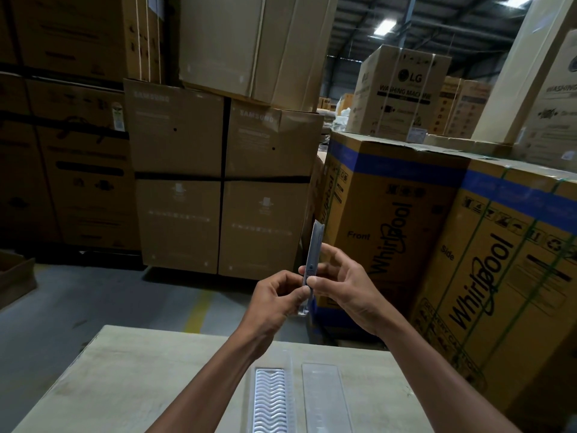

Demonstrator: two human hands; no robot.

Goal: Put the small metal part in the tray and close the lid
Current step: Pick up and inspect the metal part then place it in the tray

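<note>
A: Why is the left hand (274, 295) pinching that long, narrow clear plastic tray (312, 260) upright above the pale desk (125, 385)?

B: Likely for inspection; the right hand (343, 285) grips it too. It looks slim and translucent, edge-on. I can't make out any small metal part.

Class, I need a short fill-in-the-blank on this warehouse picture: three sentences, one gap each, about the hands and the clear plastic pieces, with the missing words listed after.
1. The narrow clear tray is held up by ____ hands, the left hand and the right hand.
2. The wavy-ribbed plastic strip lies on the table to the ____ of the flat clear lid.
3. The nearest boxes on the right read ____.

Missing words: both; left; Whirlpool
</note>
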